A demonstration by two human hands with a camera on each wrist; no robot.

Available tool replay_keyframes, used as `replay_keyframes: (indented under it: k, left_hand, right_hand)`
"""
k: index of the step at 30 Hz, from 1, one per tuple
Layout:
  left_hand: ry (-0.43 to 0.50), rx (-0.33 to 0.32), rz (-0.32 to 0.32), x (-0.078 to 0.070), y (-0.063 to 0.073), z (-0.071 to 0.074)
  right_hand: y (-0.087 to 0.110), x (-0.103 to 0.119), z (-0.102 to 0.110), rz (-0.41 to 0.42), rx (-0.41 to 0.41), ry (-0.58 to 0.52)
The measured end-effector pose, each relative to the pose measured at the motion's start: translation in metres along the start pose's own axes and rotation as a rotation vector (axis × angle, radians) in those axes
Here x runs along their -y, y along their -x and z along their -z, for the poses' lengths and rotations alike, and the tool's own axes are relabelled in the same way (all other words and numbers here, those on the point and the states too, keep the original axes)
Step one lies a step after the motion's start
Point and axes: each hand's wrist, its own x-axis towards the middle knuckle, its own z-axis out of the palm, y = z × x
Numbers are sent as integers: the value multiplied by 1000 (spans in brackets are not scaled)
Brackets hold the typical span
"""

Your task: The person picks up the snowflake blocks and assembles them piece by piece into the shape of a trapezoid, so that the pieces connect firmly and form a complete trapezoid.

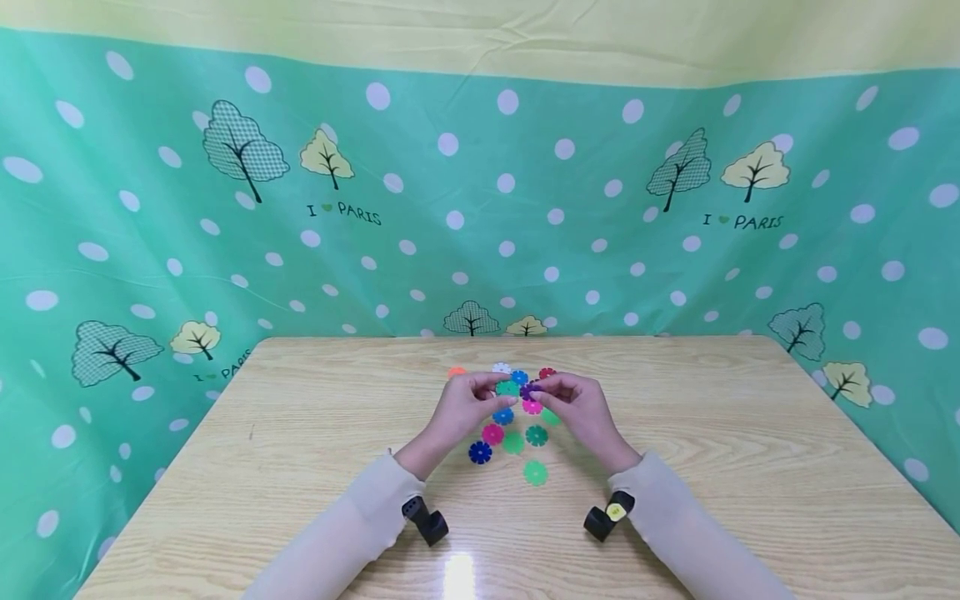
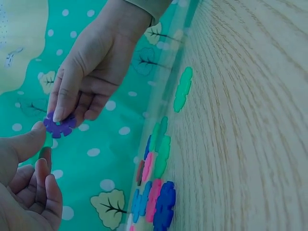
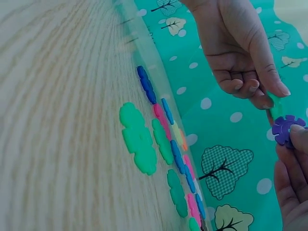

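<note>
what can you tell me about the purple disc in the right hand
The purple disc is thin, flat and flower-shaped, with notches cut around its rim and what looks like a small hole near its middle. It is one even colour and looks like plastic. The right hand pinches it by its edge between thumb and fingers, the thumb covering part of one face. It is held up off the table, close beside a green disc; whether the two touch is unclear.

A pale wood-grain counter (image 1: 337, 417) carries scattered notched plastic discs (image 1: 531, 436). Just beside the navy disc (image 1: 476, 455) lies a pink disc (image 1: 490, 437), with a light green disc (image 1: 536, 478) to its right and an orange disc (image 1: 457, 372) well behind.
</note>
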Motion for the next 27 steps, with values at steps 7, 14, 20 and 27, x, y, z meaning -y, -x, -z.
replay_keyframes:
  k: [7, 14, 20, 27]
  left_hand:
    - [-8, 3, 0, 0, 1, -1]
    - [-15, 7, 11, -2, 2, -2]
    - [-28, 18, -15, 0, 3, -5]
    - [-55, 15, -68, 0, 6, -11]
  right_hand:
    - [-6, -26, 0, 6, -2, -5]
    - [-5, -30, -2, 31, -3, -13]
    - [-4, -26, -3, -6, -3, -25]
    - [4, -1, -7, 62, -5, -12]
